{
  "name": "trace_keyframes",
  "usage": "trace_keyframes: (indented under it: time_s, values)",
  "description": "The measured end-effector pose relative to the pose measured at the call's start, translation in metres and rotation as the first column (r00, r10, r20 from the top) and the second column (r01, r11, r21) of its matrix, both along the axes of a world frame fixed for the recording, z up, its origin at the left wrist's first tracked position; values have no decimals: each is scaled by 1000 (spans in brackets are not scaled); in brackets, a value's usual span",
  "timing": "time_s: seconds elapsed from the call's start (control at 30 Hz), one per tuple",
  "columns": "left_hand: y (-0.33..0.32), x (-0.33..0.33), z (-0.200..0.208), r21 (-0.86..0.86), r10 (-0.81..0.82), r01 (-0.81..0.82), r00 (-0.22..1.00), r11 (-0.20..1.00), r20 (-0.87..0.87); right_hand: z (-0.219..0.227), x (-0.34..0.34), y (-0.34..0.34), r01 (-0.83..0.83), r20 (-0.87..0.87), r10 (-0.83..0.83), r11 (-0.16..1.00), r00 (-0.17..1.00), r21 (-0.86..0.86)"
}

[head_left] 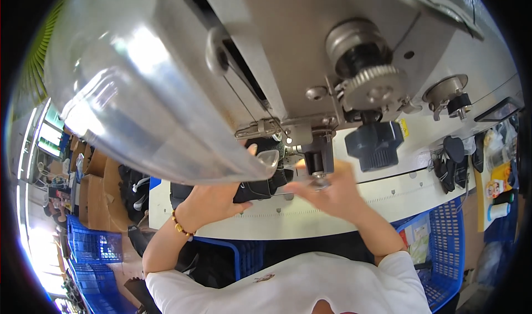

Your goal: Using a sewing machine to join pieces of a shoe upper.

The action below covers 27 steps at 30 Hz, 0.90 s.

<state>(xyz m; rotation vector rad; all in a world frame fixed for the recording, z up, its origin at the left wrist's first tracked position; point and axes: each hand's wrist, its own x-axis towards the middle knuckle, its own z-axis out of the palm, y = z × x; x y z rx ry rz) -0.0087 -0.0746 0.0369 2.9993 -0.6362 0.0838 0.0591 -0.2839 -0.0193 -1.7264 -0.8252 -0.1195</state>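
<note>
Black workpiece: The black workpiece (257, 189) lay on the pale machine table (310, 215), beneath the head of the sewing machine (136, 103) and beside the needle area. Its far part was hidden by the machine head.
Left hand: The left hand (210, 203) lay against the left side of the black workpiece, thumb near its front edge, one fingertip showing farther back. The machine head covered most of the fingers; how tightly they had closed could not be told.
Right hand: The right hand (335, 193) was raised at the right of the workpiece, thumb and forefinger a little apart, partly behind the metal screw (319, 182). It was blurred; whether it had hold of anything could not be told.
Stage of sewing: The workpiece appeared positioned for stitching or partly stitched. No finished seam was visible, so the completed portion could not be determined. Removal from the machine was not yet done.
Other pieces: Further black pieces (454, 152) lay at the right end of the table. Their stage of work could not be told.
Blue basket: The blue basket (450, 246) stood beside the table at the right.
</note>
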Motion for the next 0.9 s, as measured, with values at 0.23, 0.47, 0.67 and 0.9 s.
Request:
trace_keyframes:
  time_s: [0.23,0.47,0.67,0.9]
  values:
    - [0,16,20,21,-161,162,986,987,-36,-23,-12,39,-150,-525,318,929,789,338]
    - [4,12,17,-34,-77,70,947,997,-311,-46,-23,34,-84,-490,275,923,828,377]
    - [-10,3,22,96,28,0,958,995,-286,-33,-27,32,-102,-515,321,907,795,408]
    - [-4,1,13,141,-52,72,989,987,-140,-38,-28,35,-74,-556,391,859,733,507]
